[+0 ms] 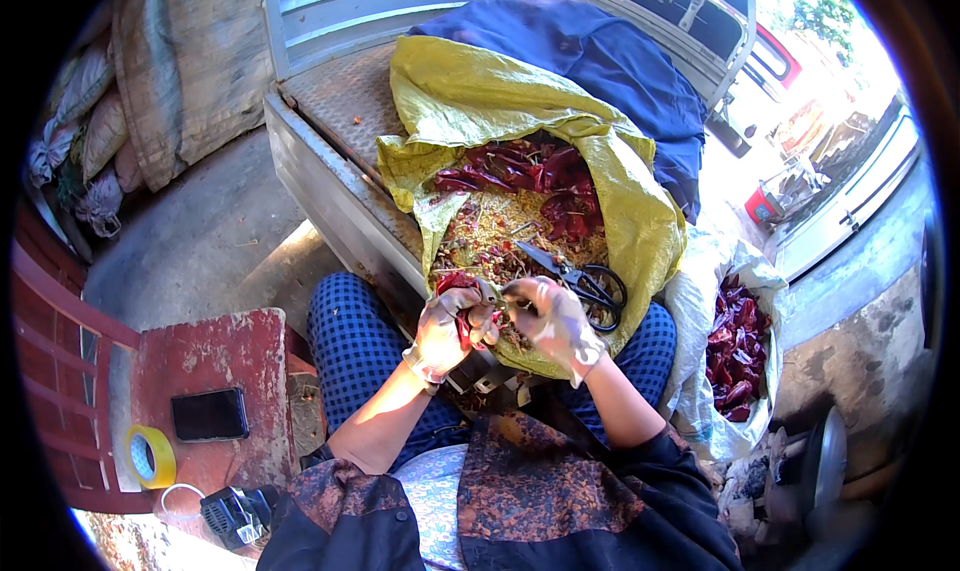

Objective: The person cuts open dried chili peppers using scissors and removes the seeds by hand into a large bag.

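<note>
My left hand (441, 333), in a pale stained glove, is closed around dried red chili peppers (463, 316). Close beside it, my right hand (556, 323), also gloved and a little blurred, has its fingers curled in toward the peppers; what they pinch, if anything, is hidden. Both hands are over the near edge of an open yellow woven sack (635, 221). Inside the sack lie more dark red chilies (520, 166) and many loose yellow seeds (490, 221). Black-handled scissors (590, 289) rest on the sack's right part, just beyond my right hand, blades pointing away to the left.
The sack lies on a metal cart bed (350, 106), with blue cloth (570, 41) behind. At right stands a white sack (690, 371) of cut chilies (735, 351). A worn red chair (265, 371) at left bears a phone (209, 415) and yellow tape roll (151, 457).
</note>
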Motion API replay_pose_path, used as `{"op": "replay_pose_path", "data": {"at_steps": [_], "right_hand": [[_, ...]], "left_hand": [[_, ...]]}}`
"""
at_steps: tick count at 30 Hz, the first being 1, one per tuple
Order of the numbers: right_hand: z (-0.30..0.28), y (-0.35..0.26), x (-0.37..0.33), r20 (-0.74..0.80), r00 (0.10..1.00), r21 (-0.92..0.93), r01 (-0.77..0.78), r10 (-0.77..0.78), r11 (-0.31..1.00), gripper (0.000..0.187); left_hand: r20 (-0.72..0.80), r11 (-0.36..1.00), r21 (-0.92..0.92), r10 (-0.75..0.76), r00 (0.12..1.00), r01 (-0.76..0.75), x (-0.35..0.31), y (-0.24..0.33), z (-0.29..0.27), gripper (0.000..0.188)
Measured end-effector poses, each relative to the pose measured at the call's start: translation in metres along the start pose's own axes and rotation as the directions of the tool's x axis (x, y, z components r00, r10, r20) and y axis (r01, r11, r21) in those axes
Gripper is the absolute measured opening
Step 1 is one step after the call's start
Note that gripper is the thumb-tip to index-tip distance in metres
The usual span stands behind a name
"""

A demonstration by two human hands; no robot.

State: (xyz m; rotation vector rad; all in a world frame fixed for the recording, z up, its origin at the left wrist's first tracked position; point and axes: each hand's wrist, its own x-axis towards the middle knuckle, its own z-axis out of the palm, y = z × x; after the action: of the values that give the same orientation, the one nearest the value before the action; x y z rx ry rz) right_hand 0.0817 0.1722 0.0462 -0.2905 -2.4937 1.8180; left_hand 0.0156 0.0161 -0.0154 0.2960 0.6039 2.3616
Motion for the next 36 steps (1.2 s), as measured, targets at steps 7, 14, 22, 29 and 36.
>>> {"op": "replay_pose_path", "data": {"at_steps": [7, 14, 22, 29, 36], "right_hand": [[0.018, -0.050, -0.013, -0.017, 0.821, -0.469, 0.498, -0.571, 0.730, 0.056], [0.003, -0.041, -0.016, 0.124, 0.737, -0.584, 0.596, -0.665, 0.551, 0.066], [-0.089, -0.032, -0.063, -0.450, 0.626, -0.601, 0.314, -0.637, 0.734, 0.040], [-0.293, 0.020, -0.114, -0.729, 0.600, -0.630, -0.776, -0.328, -0.020, 0.058], [-0.118, -0.024, 0.005, -0.276, 0.916, -0.779, -0.036, -0.291, 0.626, 0.033]], "left_hand": [[0.172, 0.915, 0.384, 0.058, 0.983, -0.121, 0.007, -0.008, -0.018, 0.043], [0.340, 0.976, 0.005, -0.205, 0.918, 0.217, 0.000, -0.002, -0.003, 0.042], [0.546, 0.730, -0.241, -0.442, 0.712, 0.639, 0.012, -0.037, 0.099, 0.083], [0.544, 0.710, -0.330, -0.396, 0.740, 0.623, 0.016, -0.046, 0.098, 0.069], [0.392, 0.858, -0.233, -0.347, 0.852, 0.457, 0.011, -0.032, 0.065, 0.056]]}}
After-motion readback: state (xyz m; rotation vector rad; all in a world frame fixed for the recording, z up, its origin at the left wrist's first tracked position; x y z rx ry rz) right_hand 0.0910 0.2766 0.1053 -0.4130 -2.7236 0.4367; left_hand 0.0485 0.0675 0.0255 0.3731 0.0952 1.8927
